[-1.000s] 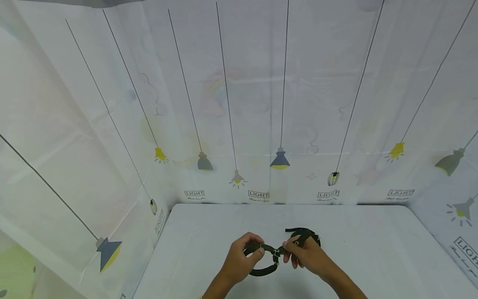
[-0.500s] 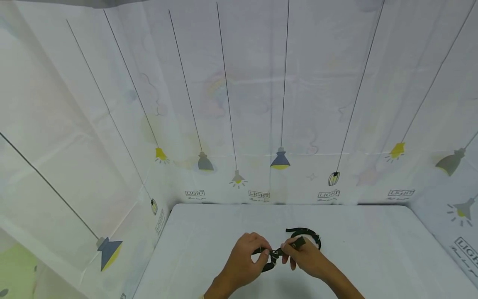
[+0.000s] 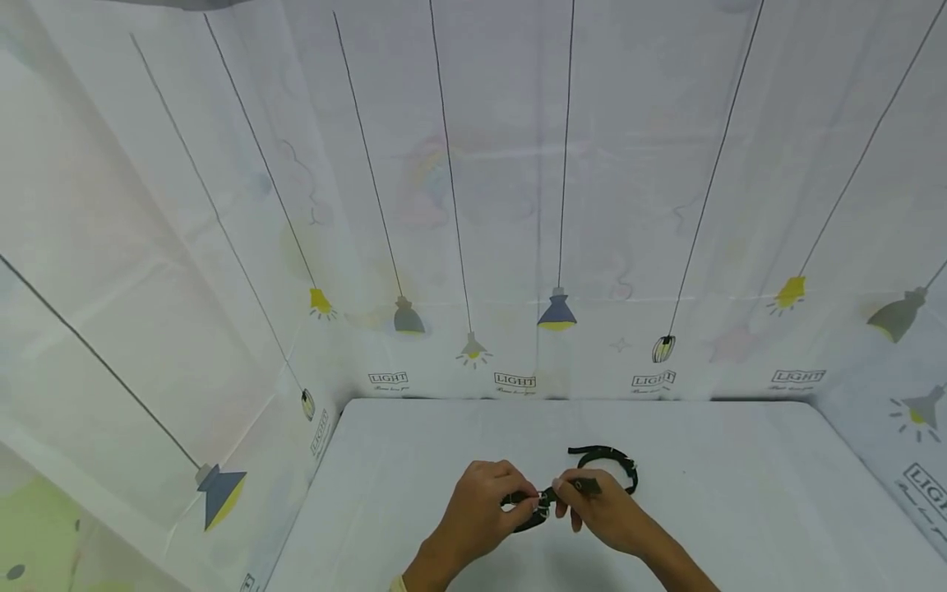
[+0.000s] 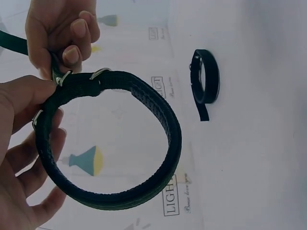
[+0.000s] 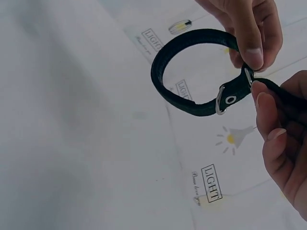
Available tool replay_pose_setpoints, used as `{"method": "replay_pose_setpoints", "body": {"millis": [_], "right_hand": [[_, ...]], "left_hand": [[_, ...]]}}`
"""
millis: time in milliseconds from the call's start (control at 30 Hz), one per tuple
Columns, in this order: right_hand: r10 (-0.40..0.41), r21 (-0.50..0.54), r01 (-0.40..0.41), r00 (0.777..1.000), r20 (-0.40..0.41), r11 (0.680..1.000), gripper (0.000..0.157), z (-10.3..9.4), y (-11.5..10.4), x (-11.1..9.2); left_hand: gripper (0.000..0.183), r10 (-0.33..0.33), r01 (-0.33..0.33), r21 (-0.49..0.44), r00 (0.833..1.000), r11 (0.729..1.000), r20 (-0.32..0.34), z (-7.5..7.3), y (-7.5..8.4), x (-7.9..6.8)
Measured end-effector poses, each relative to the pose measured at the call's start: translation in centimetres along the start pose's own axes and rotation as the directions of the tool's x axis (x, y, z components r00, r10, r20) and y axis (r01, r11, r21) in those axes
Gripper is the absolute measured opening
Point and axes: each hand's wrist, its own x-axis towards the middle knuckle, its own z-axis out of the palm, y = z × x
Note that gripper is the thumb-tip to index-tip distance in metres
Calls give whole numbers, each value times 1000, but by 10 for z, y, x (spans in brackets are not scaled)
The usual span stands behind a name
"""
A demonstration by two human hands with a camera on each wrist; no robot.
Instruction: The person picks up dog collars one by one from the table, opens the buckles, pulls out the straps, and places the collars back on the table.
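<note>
Both hands hold a dark green dog collar (image 4: pixel 175 139), closed into a round loop with metal fittings. At its buckle (image 5: pixel 248 74), my left hand (image 3: pixel 481 510) pinches the band between thumb and fingers. My right hand (image 3: pixel 610 514) grips the strap's free end (image 3: pixel 588 486), which passes through the buckle and pokes out beyond the fingers. A D-ring (image 5: pixel 220 100) and a metal eyelet (image 5: pixel 231 99) show near the buckle in the right wrist view. Seen from the head, my left hand covers much of the loop.
A second dark collar (image 4: pixel 208 76), also looped, lies on the white table (image 3: pixel 414 436) just behind my right hand. White cloth walls (image 3: pixel 488 205) printed with hanging lamps stand at the back and sides.
My left hand has shifted right along the collar, close up to my right hand at the buckle. The free strap end in my right hand has tipped to nearly level. The second collar stays put.
</note>
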Motion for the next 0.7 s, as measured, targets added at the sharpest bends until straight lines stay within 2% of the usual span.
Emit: {"method": "replay_pose_setpoints", "body": {"millis": [200, 467, 700], "right_hand": [[-26, -87, 24, 999, -22, 996, 32, 3, -5, -1], [-91, -230, 75, 994, -58, 970, 31, 6, -13, -2], [-106, -248, 91, 993, -49, 965, 31, 9, -13, -3]], "left_hand": [[5, 2, -2, 42, 1000, 999, -4, -2, 2, 1], [5, -11, 9, 48, 999, 999, 37, -5, 6, 4], [6, -19, 13, 98, 998, 995, 60, -2, 7, 4]]}}
